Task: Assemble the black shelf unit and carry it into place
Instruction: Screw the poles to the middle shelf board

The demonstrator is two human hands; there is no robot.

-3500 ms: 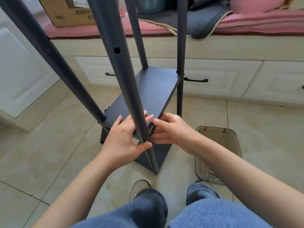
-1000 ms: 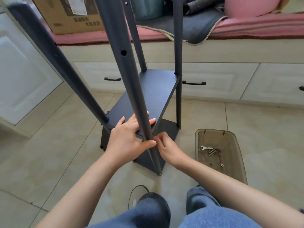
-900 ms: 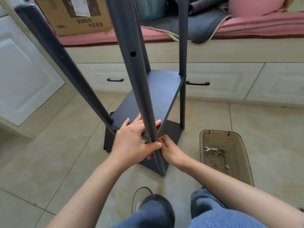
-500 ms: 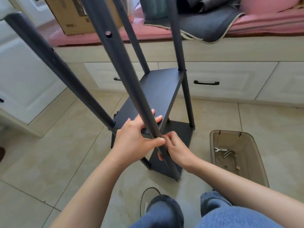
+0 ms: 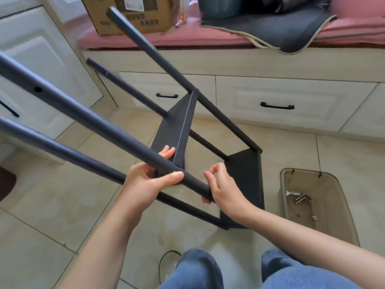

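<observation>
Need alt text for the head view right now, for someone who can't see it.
A person tilts a half-built black shelf unit over a tiled floor, left hand gripping a pole, right hand on its lower end. A brown bin of bolts sits at right.

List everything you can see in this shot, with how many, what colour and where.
shelf unit: one, black, tipped over on the floor, four poles pointing up left
shelf board: one, black, fixed between the poles
plastic bin: one, smoky clear, floor at right
hardware: a few bolts, nuts and a small wrench, silver, inside the bin
cardboard box: one, brown, on the pink bench cushion
mat: one, dark grey, draped over the bench edge
drawer handles: two, black, on the white drawers
left hand: grips the near pole
right hand: fingers curled at that pole's lower end
</observation>
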